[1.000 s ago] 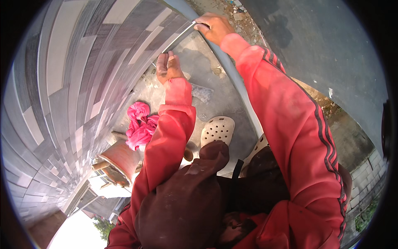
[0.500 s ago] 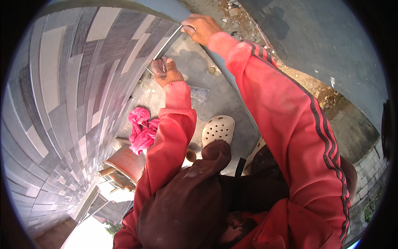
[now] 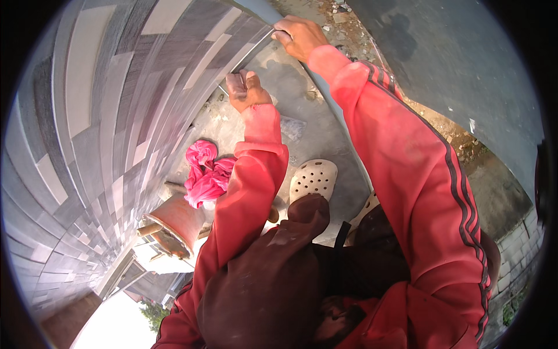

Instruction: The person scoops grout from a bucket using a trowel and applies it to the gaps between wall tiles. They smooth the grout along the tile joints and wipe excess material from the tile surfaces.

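Note:
A thin pale metal strip (image 3: 251,56) runs along the edge of the grey tiled wall (image 3: 104,104). My right hand (image 3: 300,38) is closed at its far end, with the fingers curled over the edge. Nearer to me, my left hand (image 3: 247,91) is closed at the strip's other end, fingers bent against the wall side and thumb up. The fingertips of both hands are partly hidden. Beyond my left wrist, a flat grey piece (image 3: 292,128) lies on the concrete floor (image 3: 334,168).
A bright pink cloth (image 3: 206,174) lies left of my left forearm. Below it stands a reddish bucket (image 3: 177,224) with a wooden handle sticking out. My foot is in a cream clog (image 3: 314,179). Rubble (image 3: 343,29) lies beyond the ledge, beside a dark grey panel (image 3: 453,64).
The whole view has shifted slightly, so both hands and the wall appear further right. Both hands stay closed at the strip, in nearly the same places along it.

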Available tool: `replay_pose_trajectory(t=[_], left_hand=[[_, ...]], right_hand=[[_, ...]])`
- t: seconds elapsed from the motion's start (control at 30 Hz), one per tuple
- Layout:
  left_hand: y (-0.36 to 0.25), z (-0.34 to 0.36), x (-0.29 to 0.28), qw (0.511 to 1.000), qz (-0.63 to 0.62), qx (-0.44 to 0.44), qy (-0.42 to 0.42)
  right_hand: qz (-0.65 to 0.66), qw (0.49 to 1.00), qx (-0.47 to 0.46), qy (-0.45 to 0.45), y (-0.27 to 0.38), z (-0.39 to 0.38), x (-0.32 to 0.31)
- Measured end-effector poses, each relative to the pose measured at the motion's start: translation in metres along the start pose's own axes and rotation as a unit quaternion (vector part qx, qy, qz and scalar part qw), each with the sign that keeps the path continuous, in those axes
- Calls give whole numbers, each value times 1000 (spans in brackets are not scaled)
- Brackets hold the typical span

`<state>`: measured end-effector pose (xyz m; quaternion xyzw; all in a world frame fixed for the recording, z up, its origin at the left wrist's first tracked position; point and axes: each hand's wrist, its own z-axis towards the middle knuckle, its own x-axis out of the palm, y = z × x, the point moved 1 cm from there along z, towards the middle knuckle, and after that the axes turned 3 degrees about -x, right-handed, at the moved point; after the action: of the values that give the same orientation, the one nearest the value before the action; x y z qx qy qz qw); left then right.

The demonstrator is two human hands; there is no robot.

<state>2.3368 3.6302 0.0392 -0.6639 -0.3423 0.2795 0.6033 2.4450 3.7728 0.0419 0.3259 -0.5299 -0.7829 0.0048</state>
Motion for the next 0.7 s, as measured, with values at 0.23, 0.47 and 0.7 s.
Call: replay_pose_trajectory(t=[0.23, 0.47, 0.7], left_hand=[[1, -1, -1, 999, -17, -27, -30], [1, -4, 0, 996, -49, -34, -66], [-6, -6, -3, 992, 74, -63, -81]], right_hand=[[-35, 999, -26, -7, -8, -3, 5], [-19, 1000, -19, -12, -10, -3, 5], [0, 1000, 1, -12, -6, -4, 3]])
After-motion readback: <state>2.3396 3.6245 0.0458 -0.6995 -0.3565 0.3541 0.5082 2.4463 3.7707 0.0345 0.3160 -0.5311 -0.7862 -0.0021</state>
